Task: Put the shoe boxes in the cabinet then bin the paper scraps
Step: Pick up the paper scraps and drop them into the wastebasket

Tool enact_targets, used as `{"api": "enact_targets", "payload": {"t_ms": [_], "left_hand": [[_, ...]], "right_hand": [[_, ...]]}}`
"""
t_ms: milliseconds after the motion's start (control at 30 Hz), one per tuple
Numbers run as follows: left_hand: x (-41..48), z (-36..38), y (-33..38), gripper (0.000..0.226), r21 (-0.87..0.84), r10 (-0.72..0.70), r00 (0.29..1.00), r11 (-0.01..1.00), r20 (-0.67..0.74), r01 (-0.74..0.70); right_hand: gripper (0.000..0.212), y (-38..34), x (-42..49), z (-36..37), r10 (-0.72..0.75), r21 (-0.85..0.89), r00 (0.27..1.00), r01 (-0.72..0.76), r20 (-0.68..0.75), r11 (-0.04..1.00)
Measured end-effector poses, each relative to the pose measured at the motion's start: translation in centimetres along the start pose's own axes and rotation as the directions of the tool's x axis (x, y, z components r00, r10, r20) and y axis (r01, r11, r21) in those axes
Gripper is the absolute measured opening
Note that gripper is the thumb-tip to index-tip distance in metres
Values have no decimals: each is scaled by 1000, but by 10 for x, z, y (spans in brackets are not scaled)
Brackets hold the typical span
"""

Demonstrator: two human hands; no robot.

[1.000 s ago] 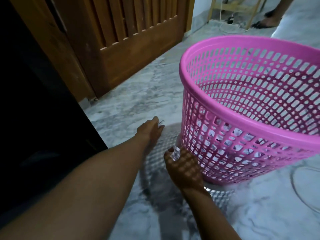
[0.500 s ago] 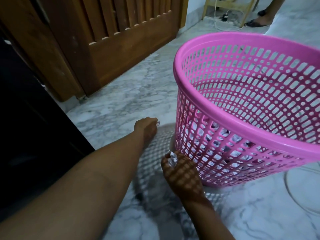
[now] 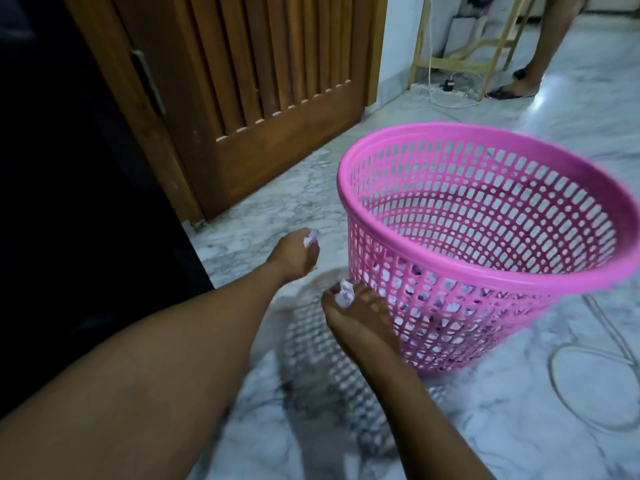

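Head view: left hand [image 3: 294, 254] grips crumpled white paper scrap [image 3: 310, 238]; right hand [image 3: 356, 317] fingers pinch second scrap [image 3: 344, 294] just beside round pink lattice basket [image 3: 502, 270], at 3 o'clock. Open marble floor [image 3: 263, 209] at 12 o'clock, edged by slatted wooden door [image 3: 259, 98].

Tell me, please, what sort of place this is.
Most likely a room in a home. The floor is grey-white marble, a slatted wooden door stands at the left, and a pink plastic basket is in use as a bin. A power strip with cables lies by the far wall.
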State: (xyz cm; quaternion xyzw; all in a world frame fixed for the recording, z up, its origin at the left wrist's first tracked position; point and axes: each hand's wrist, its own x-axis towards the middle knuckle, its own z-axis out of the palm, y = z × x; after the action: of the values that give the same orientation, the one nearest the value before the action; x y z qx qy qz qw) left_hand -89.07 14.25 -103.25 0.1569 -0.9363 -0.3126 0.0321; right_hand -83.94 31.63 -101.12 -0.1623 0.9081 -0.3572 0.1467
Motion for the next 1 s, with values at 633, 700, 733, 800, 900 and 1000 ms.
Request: {"api": "enact_targets", "payload": {"t_ms": [633,700,733,800,900,1000], "left_hand": [[-50,-127,230,24,-368,177,919,876,-352,-310],[-51,-106,240,30,-259,224,938,921,-263,-292],[-51,-95,240,33,-189,244,948,941,-203,-282],[-50,-76,234,31,18,266,962,964,-64,-265],[-46,-59,221,22,266,213,970,934,121,-238],[-46,-54,211,43,388,127,961,896,244,-217]], "right_hand": [[25,-64,-34,-218,-451,-60,869,449,-201,892],[22,-38,-26,-236,-385,-42,888,387,-251,921],[17,-25,-23,-241,-330,-40,905,332,-268,942],[25,-5,-14,-242,-222,-75,935,209,-278,975],[60,12,-6,-234,-112,-138,969,83,-220,987],[78,19,-2,-227,-31,-241,998,15,-61,970]]}}
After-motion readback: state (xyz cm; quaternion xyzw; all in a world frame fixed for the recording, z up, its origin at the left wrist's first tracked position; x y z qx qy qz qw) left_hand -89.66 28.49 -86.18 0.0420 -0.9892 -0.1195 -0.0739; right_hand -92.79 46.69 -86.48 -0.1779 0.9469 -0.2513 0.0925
